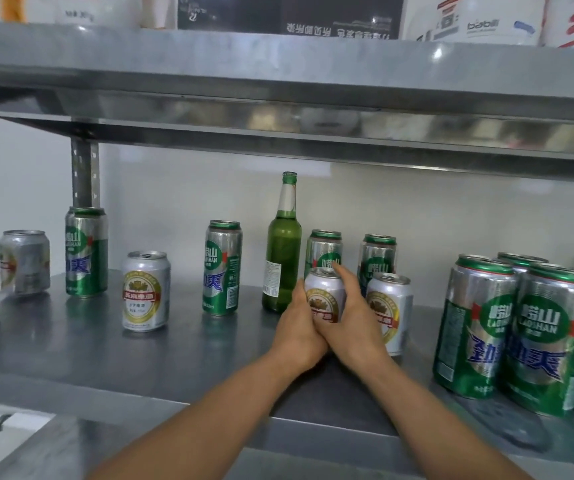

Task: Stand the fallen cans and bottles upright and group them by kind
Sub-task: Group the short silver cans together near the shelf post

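every can and bottle in view stands upright on the grey stainless steel shelf (174,358); nothing lies on its side here, so the righting part looks done as far as this view reaches. the grouping is only partly done. a tight cluster of tall green-and-silver cans (521,327) sits at the right edge, but four more of that kind are scattered: one by the shelf post (86,251), one left of the bottle (222,268), and two at the back wall (323,249) (377,254). the single green glass bottle (282,258) stands among them in the middle. the short silver cans with gold emblems are split too: one stands alone at left-centre (145,291), another just right of the hands (391,306). two dull silver cans (24,261) sit at the far left, their labels too blurred to sort by kind.

the third short silver can with a gold emblem (323,292) is in the middle of the shelf, just beside the bottle, clasped between both hands. whether its base touches the shelf is hidden. the left hand (297,327) wraps its left side with fingers curled round the body. the right hand (355,320) grips the right side, its forefinger reaching up past the rim. both forearms stretch forward over the shelf's front edge and meet at the wrists below the can.
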